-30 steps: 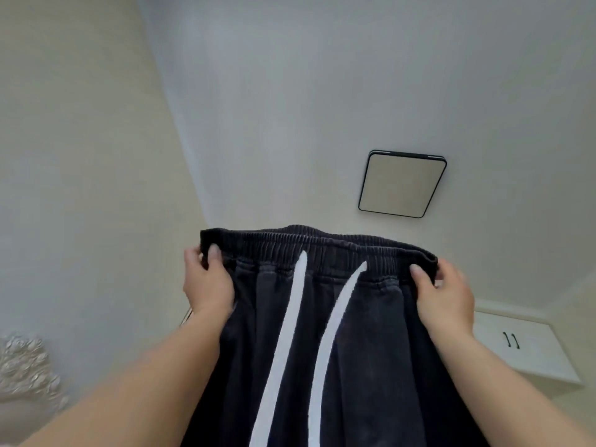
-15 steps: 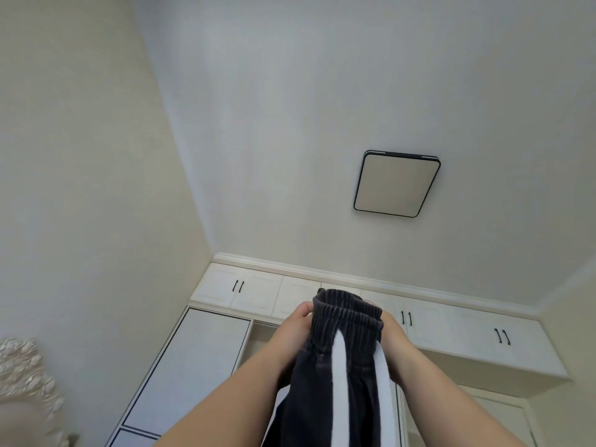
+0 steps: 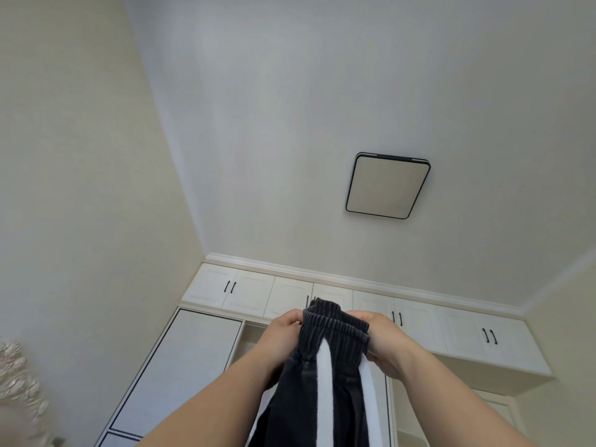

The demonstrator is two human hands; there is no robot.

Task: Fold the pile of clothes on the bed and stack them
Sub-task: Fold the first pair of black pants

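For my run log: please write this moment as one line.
hands: left, right grip waistband | item: dark pants, halved lengthwise, raised | bed: unseen

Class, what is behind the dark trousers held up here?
Behind the trousers, held by the left hand and right hand, white cupboards show either side. The doors straight behind the cloth are covered.

Both hands (image 3: 283, 337) on trousers' waistband (image 3: 335, 330)

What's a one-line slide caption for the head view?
Both hands, left hand and right hand, grip the bunched waistband of dark trousers with white stripes, held up before white wardrobe cabinets.
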